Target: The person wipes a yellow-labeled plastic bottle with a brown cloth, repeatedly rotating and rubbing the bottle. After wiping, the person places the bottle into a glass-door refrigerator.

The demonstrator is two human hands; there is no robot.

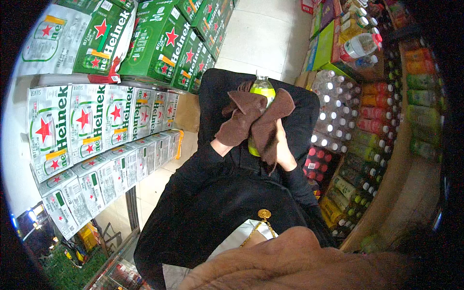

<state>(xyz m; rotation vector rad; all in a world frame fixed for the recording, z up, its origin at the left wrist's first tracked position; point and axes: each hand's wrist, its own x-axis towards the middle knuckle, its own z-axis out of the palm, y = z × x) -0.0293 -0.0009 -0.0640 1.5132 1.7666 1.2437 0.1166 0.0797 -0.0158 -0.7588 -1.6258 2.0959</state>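
Note:
A clear drink bottle with a yellow-green label (264,89) stands nearly upright over my lap, its neck pointing away from me. A brown cloth (234,129) is folded about its middle, covering most of the body; a yellow-green patch shows again low down. My left hand (222,147) goes in under the cloth on the bottle's left side, so its fingers are hidden and only the wrist shows. On the right side my right hand (284,147) is closed on the cloth against the bottle, thumb stretched along it.
Green beer cartons (153,41) and silver ones (82,118) are stacked along the left. At the right stand clear bottles with white caps (333,106) and shelves of coloured drinks (374,113). Pale floor tiles (261,29) lie ahead, beyond my black-clad lap (220,92).

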